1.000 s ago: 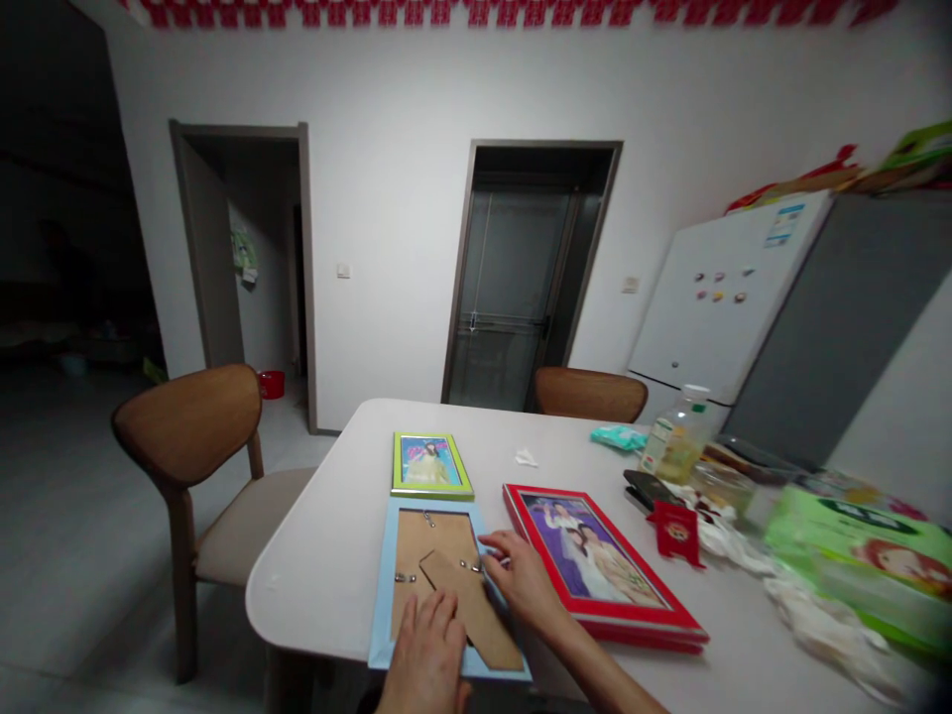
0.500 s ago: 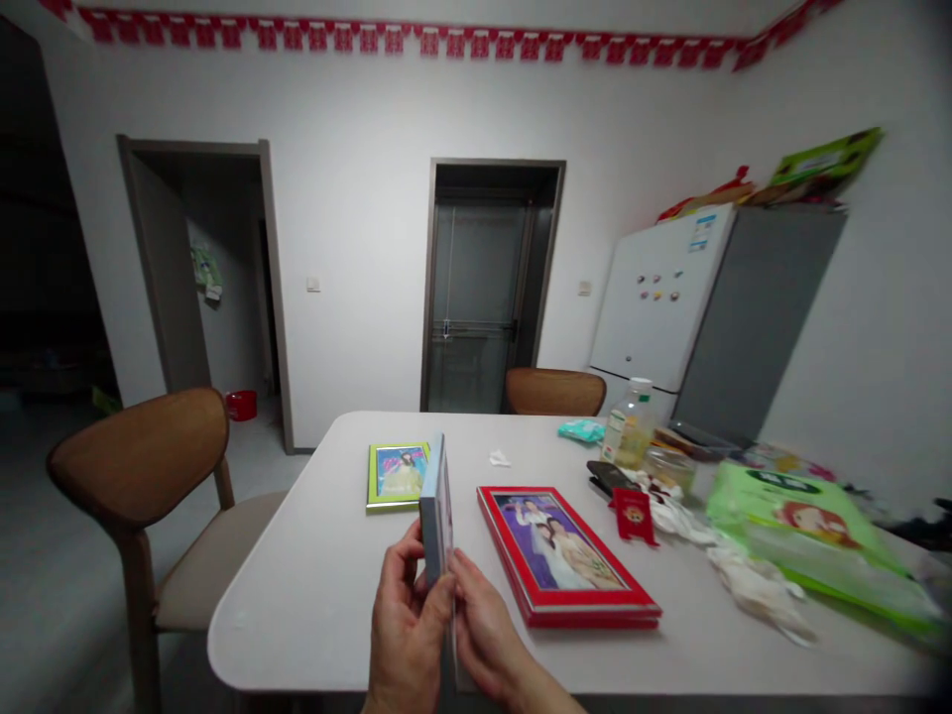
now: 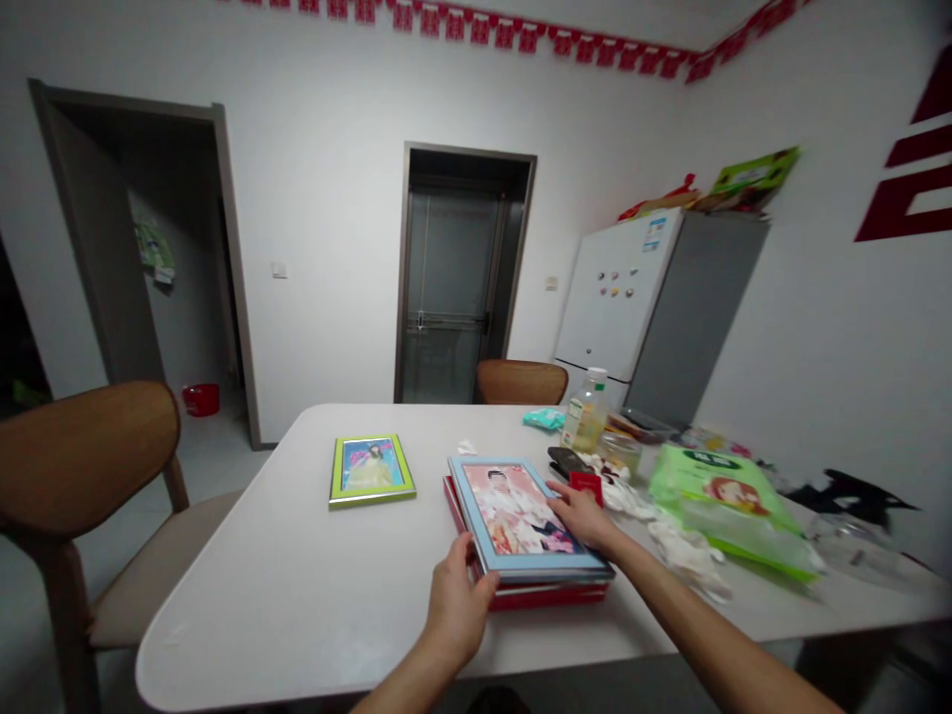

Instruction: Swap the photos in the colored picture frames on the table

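Observation:
A light-blue picture frame (image 3: 519, 511) with a pink portrait photo lies flat on a stack of red picture frames (image 3: 550, 597). At its near left corner is my left hand (image 3: 459, 600), thumb at the front edge and fingers along the left side, closed on the frame. Across from it, my right hand (image 3: 585, 513) grips the right edge, fingertips over the border; its thumb is hard to see. To the left, a smaller yellow-green picture frame (image 3: 372, 472) lies on the white table (image 3: 297, 595).
Behind and right of the stack are a red packet (image 3: 587, 485), a black phone-like item (image 3: 566, 460), a bottle (image 3: 585, 412), a glass jar (image 3: 621, 448), crumpled white cloths (image 3: 688, 550) and a green package (image 3: 733, 501). Wooden chairs stand left (image 3: 89, 456) and behind (image 3: 522, 382).
The blue frame, held upright between both hands before, now lies flat on the red frames. My hands have moved apart to its two sides. The view has swung right.

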`<state>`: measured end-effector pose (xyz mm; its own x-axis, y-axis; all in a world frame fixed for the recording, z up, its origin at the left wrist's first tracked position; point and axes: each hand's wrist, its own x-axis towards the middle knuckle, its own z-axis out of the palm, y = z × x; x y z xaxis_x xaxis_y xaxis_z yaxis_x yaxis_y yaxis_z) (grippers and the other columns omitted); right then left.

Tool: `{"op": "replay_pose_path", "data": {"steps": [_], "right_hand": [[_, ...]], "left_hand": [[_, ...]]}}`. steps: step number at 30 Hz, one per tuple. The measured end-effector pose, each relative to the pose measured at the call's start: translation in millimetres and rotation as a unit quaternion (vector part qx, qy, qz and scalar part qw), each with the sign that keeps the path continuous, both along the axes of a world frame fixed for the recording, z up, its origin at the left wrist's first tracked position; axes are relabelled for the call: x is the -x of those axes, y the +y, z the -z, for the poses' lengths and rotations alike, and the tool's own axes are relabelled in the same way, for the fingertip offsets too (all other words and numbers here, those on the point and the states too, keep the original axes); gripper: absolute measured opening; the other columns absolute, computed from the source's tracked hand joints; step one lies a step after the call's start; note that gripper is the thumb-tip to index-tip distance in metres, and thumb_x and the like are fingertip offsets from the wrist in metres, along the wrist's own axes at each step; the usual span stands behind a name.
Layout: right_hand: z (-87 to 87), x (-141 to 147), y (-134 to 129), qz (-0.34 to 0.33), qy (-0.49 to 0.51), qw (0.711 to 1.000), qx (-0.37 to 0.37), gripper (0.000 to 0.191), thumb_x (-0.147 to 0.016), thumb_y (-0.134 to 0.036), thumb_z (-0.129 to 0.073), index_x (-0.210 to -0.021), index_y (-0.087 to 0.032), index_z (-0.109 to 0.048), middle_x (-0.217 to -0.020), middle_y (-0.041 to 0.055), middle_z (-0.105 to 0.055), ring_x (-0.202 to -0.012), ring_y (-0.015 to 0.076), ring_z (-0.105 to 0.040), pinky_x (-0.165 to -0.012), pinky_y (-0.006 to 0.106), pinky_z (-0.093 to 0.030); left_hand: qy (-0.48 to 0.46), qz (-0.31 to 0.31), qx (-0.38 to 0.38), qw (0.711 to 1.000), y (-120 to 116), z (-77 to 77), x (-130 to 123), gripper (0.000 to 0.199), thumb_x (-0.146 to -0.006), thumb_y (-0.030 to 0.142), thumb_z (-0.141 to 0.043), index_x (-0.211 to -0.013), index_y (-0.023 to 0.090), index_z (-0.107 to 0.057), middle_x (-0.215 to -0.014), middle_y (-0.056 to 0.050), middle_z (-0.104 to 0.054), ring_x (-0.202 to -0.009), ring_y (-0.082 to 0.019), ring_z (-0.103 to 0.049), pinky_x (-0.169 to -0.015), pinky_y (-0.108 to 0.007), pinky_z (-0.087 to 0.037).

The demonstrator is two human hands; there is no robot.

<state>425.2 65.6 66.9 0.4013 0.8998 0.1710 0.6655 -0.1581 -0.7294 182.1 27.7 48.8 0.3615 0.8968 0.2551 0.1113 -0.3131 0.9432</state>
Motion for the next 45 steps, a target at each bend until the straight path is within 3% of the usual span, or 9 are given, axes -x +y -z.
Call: {"op": "replay_pose_path", "data": {"steps": [7, 12, 15, 18, 22, 27, 36, 41, 45], "right_hand": [[22.7, -5, 10, -0.003, -0.059, 0.998, 0.011, 0.034, -0.066, -0.023, -0.05, -0.097, -0.015, -0.062, -0.095, 0.0087, -0.064, -0.091, 0.0207, -0.057, -0.082, 0.029, -0.04], [14.0, 8, 15, -0.01, -0.1, 0.995, 0.0, 0.035, -0.067, -0.025, -0.049, -0.098, -0.012, -0.061, -0.102, 0.0125, -0.061, -0.097, 0.0248, -0.054, -0.086, 0.035, -0.037], [3.2, 40, 17, -0.038, -0.131, 0.99, -0.041, 0.037, -0.071, -0.026, -0.046, -0.103, -0.012, -0.058, -0.109, 0.0127, -0.056, -0.103, 0.0236, -0.049, -0.091, 0.036, -0.032], [-7.1, 92, 11, -0.137, -0.153, 0.974, -0.099, 0.035, -0.073, -0.026, -0.043, -0.103, -0.013, -0.056, -0.11, 0.0118, -0.055, -0.103, 0.0211, -0.049, -0.092, 0.036, -0.033], [-10.0, 163, 0, -0.254, -0.109, 0.955, -0.107, 0.036, -0.072, -0.026, -0.046, -0.106, -0.017, -0.055, -0.114, 0.0088, -0.053, -0.107, 0.0197, -0.046, -0.094, 0.038, -0.032], [10.9, 204, 0, -0.252, -0.09, 0.956, -0.12, 0.039, -0.07, -0.021, -0.047, -0.108, -0.015, -0.053, -0.113, 0.0119, -0.053, -0.106, 0.0211, -0.046, -0.094, 0.039, -0.033], [48.4, 201, -9, -0.175, -0.082, 0.976, -0.103, 0.044, -0.073, -0.027, -0.043, -0.114, -0.013, -0.048, -0.121, 0.0137, -0.045, -0.114, 0.0231, -0.039, -0.098, 0.038, -0.028], [49.9, 201, -17, -0.18, -0.04, 0.975, -0.126, 0.042, -0.073, -0.031, -0.044, -0.111, -0.015, -0.049, -0.12, 0.0118, -0.047, -0.114, 0.0214, -0.039, -0.098, 0.037, -0.029], [26.9, 199, -24, -0.163, 0.024, 0.973, -0.16, 0.044, -0.077, -0.037, -0.039, -0.114, -0.014, -0.045, -0.122, 0.0115, -0.045, -0.114, 0.0202, -0.038, -0.097, 0.037, -0.03]], "left_hand": [[0.156, -0.015, -0.057, 0.986, 4, 6.5, 13, 0.043, -0.068, 0.02, -0.054, -0.111, 0.015, -0.048, -0.11, -0.007, -0.057, -0.101, -0.019, -0.052, -0.087, -0.028, -0.04], [0.227, -0.058, -0.08, 0.969, 44, 2.5, 45, 0.045, -0.074, 0.033, -0.048, -0.113, 0.011, -0.045, -0.116, -0.011, -0.053, -0.106, -0.021, -0.048, -0.089, -0.03, -0.036], [0.277, -0.108, -0.104, 0.949, 87, 1.0, 65, 0.046, -0.073, 0.03, -0.049, -0.114, 0.01, -0.043, -0.123, -0.014, -0.045, -0.116, -0.024, -0.037, -0.097, -0.034, -0.025], [0.329, -0.134, -0.118, 0.927, 122, 2.8, 83, 0.045, -0.069, 0.026, -0.054, -0.11, 0.013, -0.045, -0.122, -0.013, -0.046, -0.119, -0.027, -0.03, -0.099, -0.041, -0.015], [0.385, -0.141, -0.139, 0.901, 136, 7.6, 97, 0.042, -0.065, 0.028, -0.058, -0.104, 0.014, -0.049, -0.115, -0.013, -0.051, -0.115, -0.029, -0.035, -0.098, -0.043, -0.016], [0.432, -0.142, -0.163, 0.876, 100, 10.1, 107, 0.035, -0.067, 0.033, -0.056, -0.096, 0.013, -0.051, -0.106, -0.012, -0.053, -0.104, -0.027, -0.043, -0.093, -0.041, -0.024], [0.435, -0.071, -0.172, 0.881, -22, 10.8, 144, 0.067, -0.047, 0.035, -0.073, -0.107, 0.018, -0.049, -0.109, -0.01, -0.049, -0.102, -0.03, -0.041, -0.093, -0.043, -0.025], [0.441, -0.048, -0.204, 0.873, -28, 21.3, 137, 0.037, -0.054, 0.014, -0.065, -0.089, 0.019, -0.056, -0.094, -0.006, -0.055, -0.087, -0.026, -0.047, -0.077, -0.037, -0.038], [0.338, -0.048, -0.245, 0.908, -26, 10.3, 139, 0.025, -0.06, 0.012, -0.057, -0.085, 0.02, -0.056, -0.088, -0.005, -0.055, -0.083, -0.024, -0.047, -0.075, -0.036, -0.039]]}}
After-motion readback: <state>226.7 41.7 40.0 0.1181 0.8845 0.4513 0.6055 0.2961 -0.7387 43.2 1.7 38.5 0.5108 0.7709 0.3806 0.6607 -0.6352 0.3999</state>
